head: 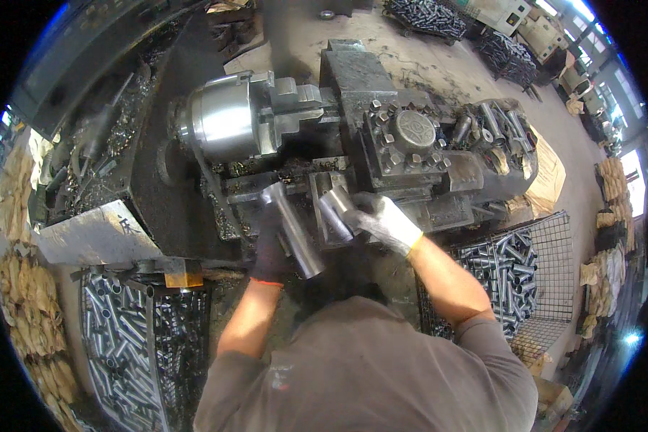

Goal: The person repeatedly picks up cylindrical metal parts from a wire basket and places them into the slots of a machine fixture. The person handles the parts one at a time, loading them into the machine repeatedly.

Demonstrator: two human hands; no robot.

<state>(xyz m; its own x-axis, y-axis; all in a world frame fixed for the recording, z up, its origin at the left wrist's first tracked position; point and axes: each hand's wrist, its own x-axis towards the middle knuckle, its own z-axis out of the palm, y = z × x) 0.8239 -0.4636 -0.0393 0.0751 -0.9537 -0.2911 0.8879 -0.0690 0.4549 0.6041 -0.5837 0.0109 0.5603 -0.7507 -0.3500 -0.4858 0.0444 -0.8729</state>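
Note:
My left hand [270, 237], in a dark glove with an orange cuff edge, grips a long bright metal cylindrical part [301, 235] with a wider, crosswise upper end. The part tilts, its lower end toward my body. In a pale glove with a yellow cuff edge, my right hand [380, 220] holds a shorter metal cylinder [335, 211] by its right side. The two pieces are apart. Both hands are in front of a metal lathe, below its jaw chuck [224, 116] and the bolted tool post [405, 140]. The chuck's jaws hold no visible workpiece.
Wire-mesh bins of metal tubes stand at lower left [121, 345] and right [513, 275]. Loose tools and parts [494, 127] lie on the carriage's right end. Metal chips [113, 146] litter the headstock top. A sheet-metal plate [100, 232] juts out at left.

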